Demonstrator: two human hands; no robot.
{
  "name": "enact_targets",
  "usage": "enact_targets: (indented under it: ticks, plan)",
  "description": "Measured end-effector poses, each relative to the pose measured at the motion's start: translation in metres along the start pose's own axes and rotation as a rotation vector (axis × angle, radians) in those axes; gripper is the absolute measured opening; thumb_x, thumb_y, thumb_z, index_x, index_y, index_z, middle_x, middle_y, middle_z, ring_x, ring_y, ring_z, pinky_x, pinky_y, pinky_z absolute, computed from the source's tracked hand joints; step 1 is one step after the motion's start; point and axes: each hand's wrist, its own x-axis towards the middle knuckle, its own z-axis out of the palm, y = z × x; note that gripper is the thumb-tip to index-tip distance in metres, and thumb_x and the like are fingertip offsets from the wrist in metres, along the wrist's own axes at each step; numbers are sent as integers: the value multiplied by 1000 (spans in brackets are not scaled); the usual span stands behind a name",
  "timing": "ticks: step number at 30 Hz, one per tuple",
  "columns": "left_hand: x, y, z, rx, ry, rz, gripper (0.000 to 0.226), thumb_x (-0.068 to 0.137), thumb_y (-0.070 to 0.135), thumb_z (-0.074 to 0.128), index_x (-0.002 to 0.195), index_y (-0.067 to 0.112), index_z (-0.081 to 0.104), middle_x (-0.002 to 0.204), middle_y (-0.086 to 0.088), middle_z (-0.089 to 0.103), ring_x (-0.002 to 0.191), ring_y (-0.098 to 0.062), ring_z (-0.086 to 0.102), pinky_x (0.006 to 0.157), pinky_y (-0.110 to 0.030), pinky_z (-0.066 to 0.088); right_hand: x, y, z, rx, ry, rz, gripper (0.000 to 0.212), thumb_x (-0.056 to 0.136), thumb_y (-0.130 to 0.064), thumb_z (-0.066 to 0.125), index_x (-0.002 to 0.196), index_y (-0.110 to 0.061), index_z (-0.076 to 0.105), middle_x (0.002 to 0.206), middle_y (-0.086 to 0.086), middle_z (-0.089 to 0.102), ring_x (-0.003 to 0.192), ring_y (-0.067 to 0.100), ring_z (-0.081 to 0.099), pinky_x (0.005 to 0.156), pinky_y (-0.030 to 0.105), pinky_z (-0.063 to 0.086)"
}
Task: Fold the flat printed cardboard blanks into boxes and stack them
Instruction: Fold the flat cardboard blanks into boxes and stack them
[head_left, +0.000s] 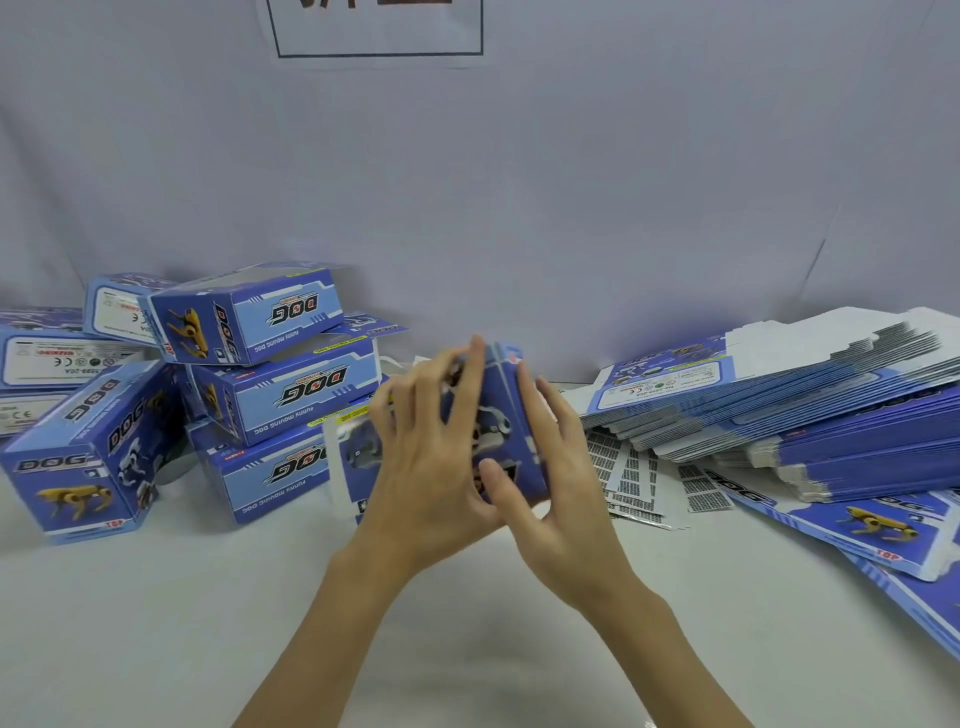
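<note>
Far left I see folded boxes (270, 374) piled on the desk (467, 623), one standing box (88, 457) leaning at the front. Centre: my left hand (431, 467) lies over the near face of a half-formed box (498, 415) held above the desk, fingers (467, 379) spread. My right hand (561, 493) holds its right side, fingers straight against the panel, thumb on the front. Right: stack of flat blanks (805, 415), fanned, with barcode sheets (634, 478) just beside it.
</note>
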Motion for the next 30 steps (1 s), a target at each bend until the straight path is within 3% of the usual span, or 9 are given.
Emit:
enact_targets:
  ticks: [6,12,15,18,21,23,26,28,30]
  plan:
    - [-3,8,5,51,-54,133,113,75,67,68,163,9,28,156,-14,39,145,-35,38,114,-66,26,4,-1,-6,80,19,96,69,110,-18,54,168,-34,20,161,2,40,144,17,49,108,24,50]
    - [-5,10,9,32,-71,93,108,76,63,62,162,9,26,156,-14,39,145,-36,38,114,-66,27,4,0,-2,6,0,101,63,112,-17,47,167,-34,20,172,-6,24,160,7,19,127,46,31]
    - [-7,12,12,23,-65,78,108,75,61,62,162,9,24,156,-13,37,145,-33,35,113,-65,29,4,1,-3,-84,-12,82,62,109,-26,42,165,-39,19,173,-9,18,151,-13,15,126,36,30]
    - [-7,11,14,14,-27,84,109,76,64,63,162,9,24,155,-11,36,144,-30,33,113,-65,29,5,1,-6,-87,-3,35,63,110,-26,45,166,-39,19,174,-2,15,148,-18,18,121,24,33]
    - [-4,9,15,-30,72,12,110,79,70,64,162,10,23,156,-10,34,145,-27,30,115,-62,29,2,3,-10,-35,48,-6,73,106,-25,57,168,-35,20,169,4,23,148,-2,36,109,17,44]
    - [-3,7,14,-84,112,-81,114,78,64,72,164,13,18,156,-9,32,147,-26,30,117,-62,30,-1,5,-8,-81,54,-33,75,104,-28,61,167,-34,23,169,5,23,150,13,39,110,28,49]
    - [-5,3,15,-130,170,-111,115,75,52,79,162,12,16,157,-7,27,150,-18,24,114,-67,34,-4,7,2,-163,21,-74,67,106,-29,57,166,-34,27,172,5,21,158,16,26,120,43,41]
    - [-4,0,17,-197,156,-103,117,75,54,78,163,13,12,161,-3,20,155,-11,14,117,-70,30,-3,8,5,-175,30,-91,65,107,-31,56,166,-38,28,170,2,23,156,18,28,117,48,44]
    - [-2,-5,18,-290,84,-61,123,75,60,77,165,18,5,168,-1,8,160,-17,3,124,-60,26,1,9,3,-152,84,-123,75,102,-28,62,167,-33,25,162,2,30,150,24,36,112,46,50]
